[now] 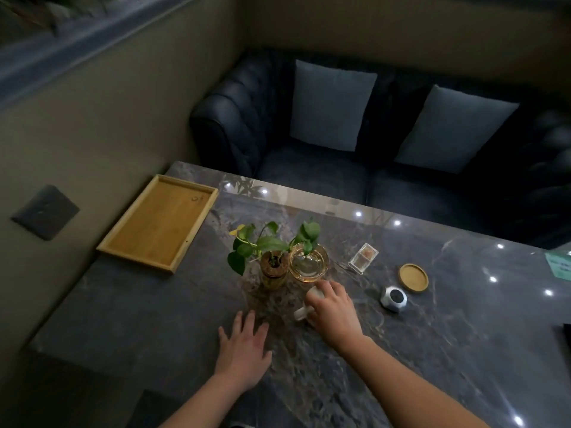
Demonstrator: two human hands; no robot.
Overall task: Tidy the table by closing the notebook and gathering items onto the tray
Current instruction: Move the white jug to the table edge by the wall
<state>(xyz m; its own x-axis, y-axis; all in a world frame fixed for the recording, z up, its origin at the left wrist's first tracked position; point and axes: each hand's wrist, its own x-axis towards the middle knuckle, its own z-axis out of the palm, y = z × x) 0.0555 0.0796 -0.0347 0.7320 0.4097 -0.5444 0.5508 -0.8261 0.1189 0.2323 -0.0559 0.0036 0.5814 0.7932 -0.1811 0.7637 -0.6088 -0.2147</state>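
**Hands low over the table**

Nearest, the left grip (242,353) lies flat with fingers spread on the dark marble table (432,350). The wooden tray (157,223) sits at the far left edge, well apart. A leafy plant jar (273,270) and a glass bowl (309,264) stand side by side mid-table. A round coaster (413,278) lies to the right. The right grip (332,310) curls round a small white vessel (300,313) (just in front of the bowl).

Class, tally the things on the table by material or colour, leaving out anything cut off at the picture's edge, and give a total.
Wooden: 2, tray and coaster.
Glass: 2, plant jar and bowl.
Clear: 1, small box.
White: 2, round gadget and the object under the right hand.
Total: 7.
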